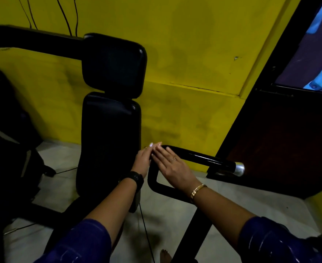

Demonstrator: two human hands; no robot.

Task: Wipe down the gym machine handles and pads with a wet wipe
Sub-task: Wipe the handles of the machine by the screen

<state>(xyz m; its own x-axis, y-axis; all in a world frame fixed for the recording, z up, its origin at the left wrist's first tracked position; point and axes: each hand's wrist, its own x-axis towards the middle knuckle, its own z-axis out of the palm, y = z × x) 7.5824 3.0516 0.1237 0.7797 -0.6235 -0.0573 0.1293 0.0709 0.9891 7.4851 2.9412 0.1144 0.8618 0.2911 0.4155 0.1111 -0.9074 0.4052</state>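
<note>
1. Sleeve of the left arm (76, 243) and the right sleeve (270, 240), both dark blue, fill the bottom corners. Between them a bare foot (164, 256) stands on the pale floor (232, 196), beside a thin black cable (146, 234).
2. A black watch (135, 178) sits on the left wrist and a gold bracelet (198, 190) on the right.
3. The left hand (142, 162) reaches forward with its fingers nearly straight. Their tips meet the right hand's fingers at the bend of the bar. It grips nothing that shows.
4. The right hand (172, 166) lies flat, fingers straight and together, on the left end of the handle (203, 160). What lies under the palm is hidden.
5. That glossy black handle runs rightward to a silver cap (238, 168). At its left end it bends down into a black frame (152, 179) that passes under the right wrist.
6. Just left of the hands stands the tall lower pad (109, 139), its right edge partly covered by the left hand. The upper pad (114, 63) sits above it on a black arm (33, 40).
7. More dark machine parts (8, 149) crowd the left side.
8. Farthest back are the yellow wall (194, 54) and, on the right, a dark door (279, 139) with a blue-lit screen (317, 54).
</note>
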